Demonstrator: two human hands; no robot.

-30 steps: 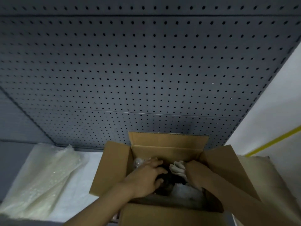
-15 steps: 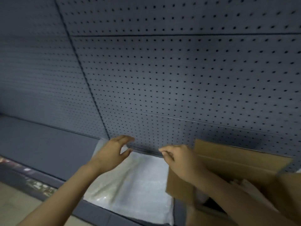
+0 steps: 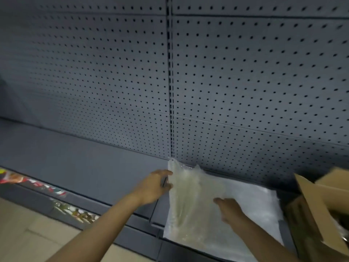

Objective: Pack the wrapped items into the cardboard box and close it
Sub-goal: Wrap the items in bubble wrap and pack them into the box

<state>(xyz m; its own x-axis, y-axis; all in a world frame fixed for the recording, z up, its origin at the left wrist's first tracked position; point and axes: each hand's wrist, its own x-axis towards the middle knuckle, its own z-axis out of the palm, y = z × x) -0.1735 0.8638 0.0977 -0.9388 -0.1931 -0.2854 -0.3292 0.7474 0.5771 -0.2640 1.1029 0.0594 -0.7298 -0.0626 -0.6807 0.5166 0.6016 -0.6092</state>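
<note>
Head view: my left hand [image 3: 156,186] pinches the left edge of a clear bubble-wrap sheet [image 3: 188,201], raising its far corner toward the pegboard wall [image 3: 245,91]. My right hand [image 3: 228,210] lies against the sheet's middle, its grip too blurred to tell. The sheet rests on white foam padding [image 3: 258,203] on the shelf, left of the cardboard box [image 3: 317,205], its long axis running from me toward the wall. The box stands open, flaps up, contents mostly out of frame; packing looks unfinished, and closing remains.
</note>
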